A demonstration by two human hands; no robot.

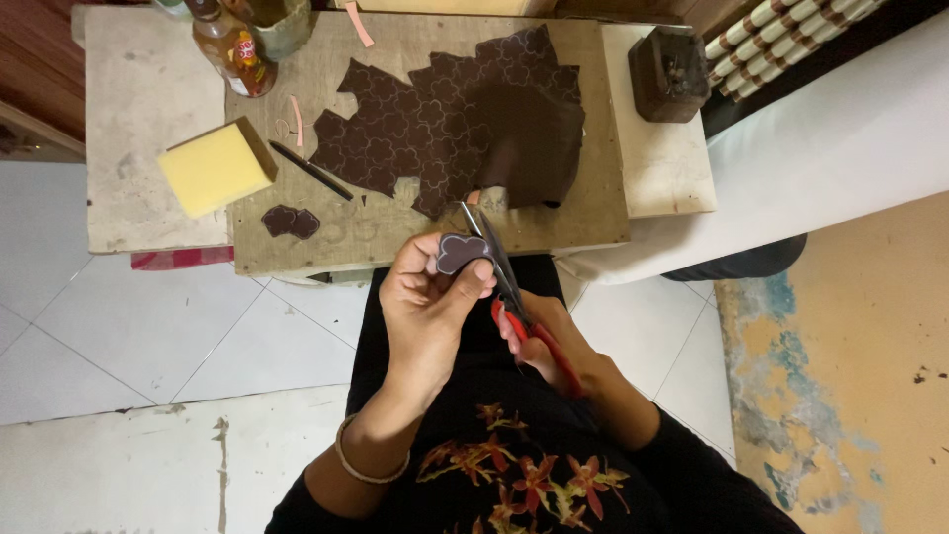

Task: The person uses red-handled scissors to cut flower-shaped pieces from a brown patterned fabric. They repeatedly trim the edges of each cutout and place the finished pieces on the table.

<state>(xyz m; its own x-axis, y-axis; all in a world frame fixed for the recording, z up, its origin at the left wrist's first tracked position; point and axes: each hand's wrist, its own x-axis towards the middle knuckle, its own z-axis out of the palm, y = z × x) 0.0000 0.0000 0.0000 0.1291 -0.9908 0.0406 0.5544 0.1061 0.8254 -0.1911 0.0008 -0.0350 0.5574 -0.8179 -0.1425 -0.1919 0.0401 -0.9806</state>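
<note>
My left hand (427, 297) pinches a small brown cut-out piece (460, 252) with a lobed outline between thumb and fingers. My right hand (549, 341) grips red-handled scissors (504, 282), whose blades point up and away along the right side of the small piece. Just beyond, a large dark brown sheet (450, 124) printed with lobed outlines lies on a wooden board (573, 213), its edges cut ragged and one corner folded over. Two cut brown pieces (291, 222) rest on the board's near left part.
A yellow sponge block (215, 166) sits on the low table (138, 109) at the left. A black pen (309, 170) lies beside the sheet. A sauce bottle (232, 49) stands at the back left, a dark box (669, 71) at the back right.
</note>
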